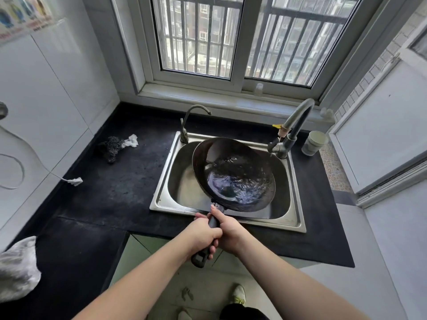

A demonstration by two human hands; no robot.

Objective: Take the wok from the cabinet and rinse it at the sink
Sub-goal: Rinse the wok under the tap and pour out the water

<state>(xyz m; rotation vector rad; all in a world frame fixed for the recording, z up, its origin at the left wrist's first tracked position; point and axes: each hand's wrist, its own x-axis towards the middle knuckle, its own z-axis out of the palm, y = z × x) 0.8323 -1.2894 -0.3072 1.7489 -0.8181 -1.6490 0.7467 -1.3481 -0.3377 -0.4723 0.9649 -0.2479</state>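
A dark wok (233, 174) sits tilted over the steel sink (161, 199), with rippling water pooled in its bowl. Its black handle (201, 257) points toward me over the sink's front rim. My left hand (201, 234) grips the handle from the left, and my right hand (227, 229) grips it from the right, thumb lying along the handle toward the wok. The tall curved faucet (298, 121) stands at the sink's back right corner.
A smaller gooseneck tap (191, 118) stands at the sink's back left. A steel scrubber with a white cloth (117, 145) lies on the black counter (104, 192) to the left. A pale cup (314, 143) stands right of the faucet. A plastic bag (18, 269) lies at far left.
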